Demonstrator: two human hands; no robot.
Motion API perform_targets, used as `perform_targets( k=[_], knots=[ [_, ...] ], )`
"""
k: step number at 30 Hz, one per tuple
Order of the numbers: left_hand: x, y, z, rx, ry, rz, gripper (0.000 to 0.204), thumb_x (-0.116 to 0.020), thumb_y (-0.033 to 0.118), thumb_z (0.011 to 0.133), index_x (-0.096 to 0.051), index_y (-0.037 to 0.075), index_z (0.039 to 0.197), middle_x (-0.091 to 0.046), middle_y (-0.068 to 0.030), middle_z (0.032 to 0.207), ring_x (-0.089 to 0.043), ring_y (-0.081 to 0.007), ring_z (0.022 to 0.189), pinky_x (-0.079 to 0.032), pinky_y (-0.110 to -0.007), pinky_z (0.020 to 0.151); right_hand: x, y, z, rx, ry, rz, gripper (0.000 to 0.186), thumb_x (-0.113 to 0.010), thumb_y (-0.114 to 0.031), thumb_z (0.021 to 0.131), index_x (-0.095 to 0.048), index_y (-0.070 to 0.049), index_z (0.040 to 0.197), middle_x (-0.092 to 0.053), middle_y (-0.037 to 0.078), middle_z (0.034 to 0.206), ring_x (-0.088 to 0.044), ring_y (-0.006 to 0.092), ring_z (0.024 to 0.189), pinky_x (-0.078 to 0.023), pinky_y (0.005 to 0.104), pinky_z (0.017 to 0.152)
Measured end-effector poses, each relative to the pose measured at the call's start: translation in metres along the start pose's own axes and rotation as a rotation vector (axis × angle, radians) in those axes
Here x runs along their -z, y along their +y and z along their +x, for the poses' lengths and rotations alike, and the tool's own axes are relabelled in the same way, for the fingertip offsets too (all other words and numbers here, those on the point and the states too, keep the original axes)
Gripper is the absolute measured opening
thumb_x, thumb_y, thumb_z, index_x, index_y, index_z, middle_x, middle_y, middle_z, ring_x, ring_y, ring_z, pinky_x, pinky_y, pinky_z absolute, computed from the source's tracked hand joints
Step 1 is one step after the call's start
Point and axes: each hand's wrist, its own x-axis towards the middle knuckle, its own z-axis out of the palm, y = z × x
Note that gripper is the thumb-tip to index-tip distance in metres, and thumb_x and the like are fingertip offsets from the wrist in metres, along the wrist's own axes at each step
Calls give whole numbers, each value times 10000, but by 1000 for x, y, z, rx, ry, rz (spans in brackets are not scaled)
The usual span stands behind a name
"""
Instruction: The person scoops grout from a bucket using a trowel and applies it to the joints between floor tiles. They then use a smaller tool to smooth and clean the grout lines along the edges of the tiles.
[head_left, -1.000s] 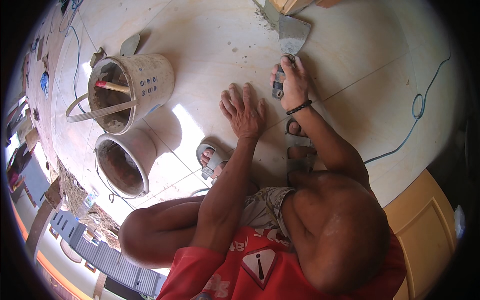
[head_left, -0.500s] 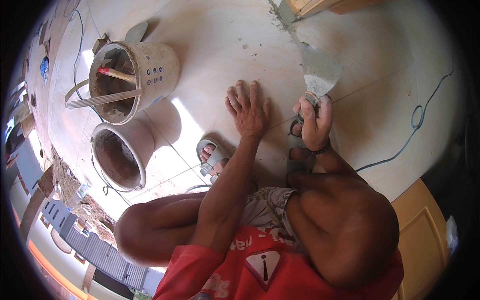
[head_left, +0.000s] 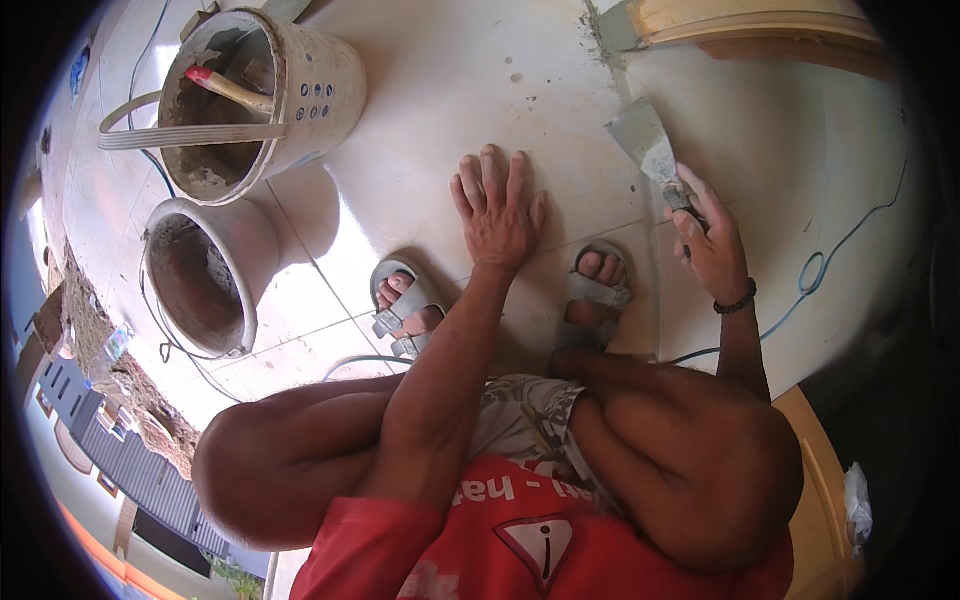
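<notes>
Jutting fwd-left from R grip (holding its handle): scraper blade.

The view looks from the person's head, through the left of two side-by-side fisheye lenses, steeply down and upright. Nearest to it, along the lower edge, are the shirt and knees; farther off lie the left hand, right hand and floor. It reaches wide, to the buckets at left and wood at top right, with edges bowing toward the dark round rim.
</notes>
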Motion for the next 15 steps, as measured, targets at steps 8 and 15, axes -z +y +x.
perform_targets(
  k=[8, 15],
  knots=[
    [-6, 2, 0, 33, -9, -63, 646, -592, 438, 862, -379, 219, 1432, -219, -135, 1520, -119, -406, 1415, -80, -550, 1148, -7, 17, 12, 144, 45, 84, 474, -512, -128, 951, -401, -1, 1394, -593, 53, 875, -476, 60, 602, -410, 212, 523],
    [-4, 3, 3, 38, -7, -103, 652, -599, 426, 854, -374, 236, 1435, -231, -128, 1513, -161, -400, 1397, -109, -559, 1141, -11, 19, 6, -55, -55, 398, 505, -465, -216, 981, -338, 5, 1417, -586, 81, 884, -517, 95, 588, -429, 220, 471]
  ],
)
